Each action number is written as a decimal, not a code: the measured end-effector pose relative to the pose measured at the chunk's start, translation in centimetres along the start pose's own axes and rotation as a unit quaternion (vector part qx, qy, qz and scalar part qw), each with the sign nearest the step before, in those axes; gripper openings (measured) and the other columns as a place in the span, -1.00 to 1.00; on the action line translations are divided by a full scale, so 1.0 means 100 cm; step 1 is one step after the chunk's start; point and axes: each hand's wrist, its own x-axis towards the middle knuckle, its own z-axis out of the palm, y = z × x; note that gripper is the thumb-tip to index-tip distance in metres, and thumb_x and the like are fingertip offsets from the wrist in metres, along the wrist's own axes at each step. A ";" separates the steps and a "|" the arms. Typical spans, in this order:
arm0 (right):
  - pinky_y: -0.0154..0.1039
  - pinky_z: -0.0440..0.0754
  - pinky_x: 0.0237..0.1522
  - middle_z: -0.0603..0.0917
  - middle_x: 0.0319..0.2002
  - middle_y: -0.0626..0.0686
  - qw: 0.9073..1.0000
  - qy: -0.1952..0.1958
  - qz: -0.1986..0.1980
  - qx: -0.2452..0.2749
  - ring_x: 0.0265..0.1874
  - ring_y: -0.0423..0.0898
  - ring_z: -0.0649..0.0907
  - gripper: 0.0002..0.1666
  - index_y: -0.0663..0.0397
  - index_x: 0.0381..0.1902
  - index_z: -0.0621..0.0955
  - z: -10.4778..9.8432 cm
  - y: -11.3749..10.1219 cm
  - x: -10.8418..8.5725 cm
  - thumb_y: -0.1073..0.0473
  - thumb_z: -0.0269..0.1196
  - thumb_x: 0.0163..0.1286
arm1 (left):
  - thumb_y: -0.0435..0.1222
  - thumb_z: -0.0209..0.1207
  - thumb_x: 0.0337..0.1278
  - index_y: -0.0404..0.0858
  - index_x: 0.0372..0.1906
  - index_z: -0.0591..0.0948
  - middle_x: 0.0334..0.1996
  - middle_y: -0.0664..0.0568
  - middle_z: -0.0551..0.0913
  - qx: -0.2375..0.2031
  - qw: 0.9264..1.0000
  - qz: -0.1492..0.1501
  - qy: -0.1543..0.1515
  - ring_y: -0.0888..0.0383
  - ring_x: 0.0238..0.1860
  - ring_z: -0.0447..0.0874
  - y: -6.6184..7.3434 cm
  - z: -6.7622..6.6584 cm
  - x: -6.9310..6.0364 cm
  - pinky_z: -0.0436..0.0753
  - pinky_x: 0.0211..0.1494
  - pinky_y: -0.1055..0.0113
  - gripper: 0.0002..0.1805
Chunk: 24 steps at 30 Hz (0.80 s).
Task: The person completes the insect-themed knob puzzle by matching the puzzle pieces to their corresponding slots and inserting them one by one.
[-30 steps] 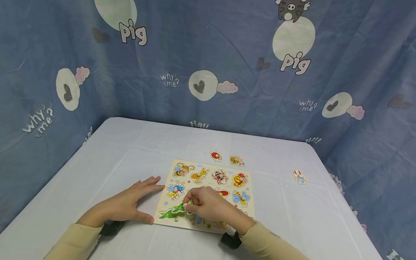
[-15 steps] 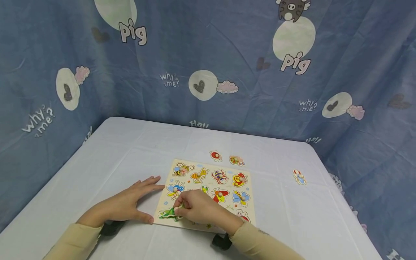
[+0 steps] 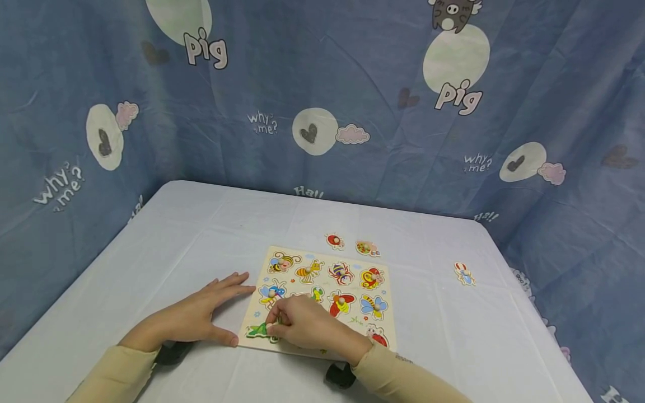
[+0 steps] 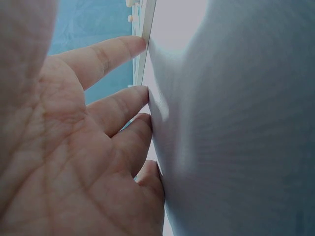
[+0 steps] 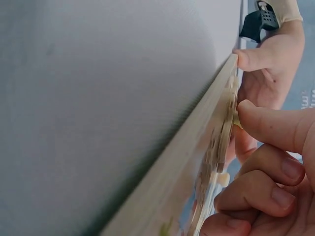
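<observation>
A pale wooden knob puzzle board with printed insect pieces lies on the white table. My right hand is over its lower left part and pinches the small knob of a green grasshopper piece between thumb and forefinger. In the right wrist view the other fingers are curled below the thumb. That piece lies low against the board; whether it sits flush in its slot I cannot tell. My left hand rests on the table, fingers spread, its thumb and fingertips touching the board's left edge.
Beyond the board's far edge lie a red ladybird piece and a snail-like piece. Farther right is a blue insect piece with red stripes. A blue printed curtain hangs around the table.
My right hand has moved left and slightly down with the grasshopper piece, bringing it down over the board's lower left corner. The left hand stays in place.
</observation>
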 end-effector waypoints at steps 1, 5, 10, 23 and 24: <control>-0.46 0.29 -0.65 0.38 -0.77 -0.24 1.000 0.000 0.000 -0.001 -0.76 -0.36 0.32 -0.95 -0.22 -0.32 0.67 0.001 0.000 0.000 0.02 0.34 0.35 | 0.32 0.43 -0.37 0.04 0.45 0.36 0.58 -0.12 0.11 0.001 1.000 0.000 0.000 -0.30 0.58 -0.05 0.000 0.000 0.000 -0.06 0.52 -0.40 0.11; -0.45 0.29 -0.66 0.39 -0.77 -0.24 1.000 0.000 0.005 -0.001 -0.77 -0.35 0.32 -0.94 -0.24 -0.33 0.66 0.002 0.001 0.001 0.01 0.34 0.35 | 0.32 0.43 -0.38 0.04 0.45 0.36 0.58 -0.12 0.10 -0.001 1.000 -0.002 0.000 -0.31 0.58 -0.05 0.000 0.000 0.000 -0.06 0.52 -0.40 0.11; -0.43 0.28 -0.68 0.38 -0.77 -0.23 1.000 0.003 0.013 -0.005 -0.77 -0.34 0.32 -0.95 -0.25 -0.32 0.66 0.001 0.000 -0.001 0.00 0.34 0.35 | 0.32 0.43 -0.38 0.03 0.45 0.35 0.58 -0.12 0.10 -0.001 1.000 0.000 -0.001 -0.30 0.58 -0.05 0.000 0.001 0.000 -0.06 0.52 -0.40 0.12; -0.44 0.28 -0.64 0.35 -0.80 -0.23 1.000 -0.006 0.011 -0.012 -0.78 -0.33 0.31 -0.95 -0.25 -0.32 0.65 -0.002 -0.002 0.000 0.01 0.34 0.35 | 0.31 0.44 -0.38 0.04 0.45 0.36 0.58 -0.12 0.10 -0.001 1.000 -0.002 0.000 -0.29 0.58 -0.04 0.000 0.000 0.001 -0.06 0.53 -0.40 0.12; -0.43 0.28 -0.63 0.35 -0.80 -0.23 1.000 -0.006 0.010 -0.013 -0.78 -0.33 0.31 -0.94 -0.26 -0.33 0.65 -0.001 -0.003 0.000 0.01 0.34 0.34 | 0.31 0.44 -0.38 0.03 0.45 0.36 0.58 -0.13 0.10 -0.001 1.000 -0.001 0.000 -0.29 0.58 -0.04 0.000 0.000 0.001 -0.06 0.53 -0.40 0.12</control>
